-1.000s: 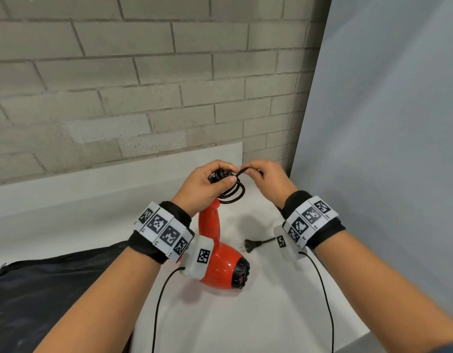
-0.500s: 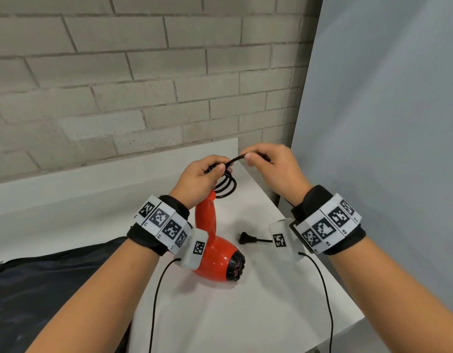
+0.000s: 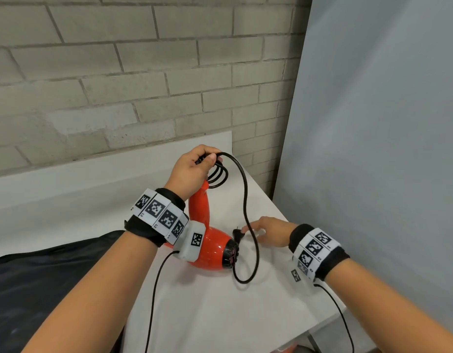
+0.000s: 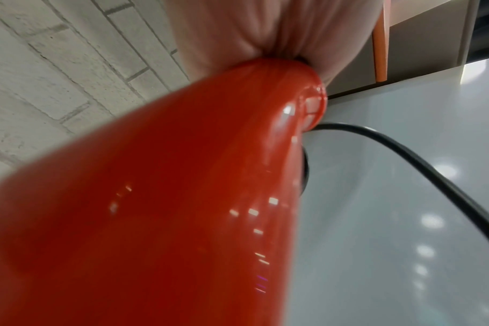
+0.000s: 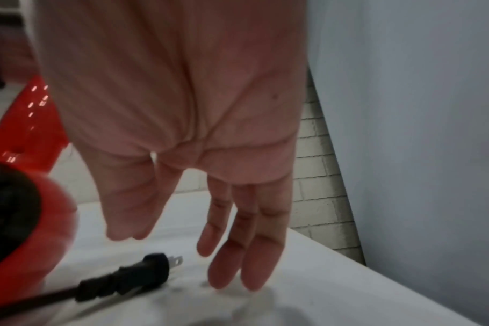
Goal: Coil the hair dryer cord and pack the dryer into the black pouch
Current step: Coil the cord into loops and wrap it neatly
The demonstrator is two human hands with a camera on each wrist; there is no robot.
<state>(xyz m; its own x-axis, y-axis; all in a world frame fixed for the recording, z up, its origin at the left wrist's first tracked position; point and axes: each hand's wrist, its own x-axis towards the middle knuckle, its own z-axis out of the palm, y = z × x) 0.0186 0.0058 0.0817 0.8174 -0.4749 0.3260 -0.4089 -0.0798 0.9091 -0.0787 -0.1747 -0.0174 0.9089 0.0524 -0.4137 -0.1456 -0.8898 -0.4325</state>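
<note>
Right hand (image 3: 267, 231) has dropped from cord (image 3: 245, 200) toward plug (image 5: 143, 275).

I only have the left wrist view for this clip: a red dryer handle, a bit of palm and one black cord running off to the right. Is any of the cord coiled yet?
Observer: Yes. In the head view the left hand grips several loops of cord at the top of the hair dryer handle.
Operator: And the rest of the cord?
Observer: A long loose stretch drops from that hand to the table and curves round in front of the dryer's nozzle to the plug.
Operator: Is the right hand on the plug?
Observer: The right hand is open just beside it, with its fingers straight, and grips nothing.
</note>
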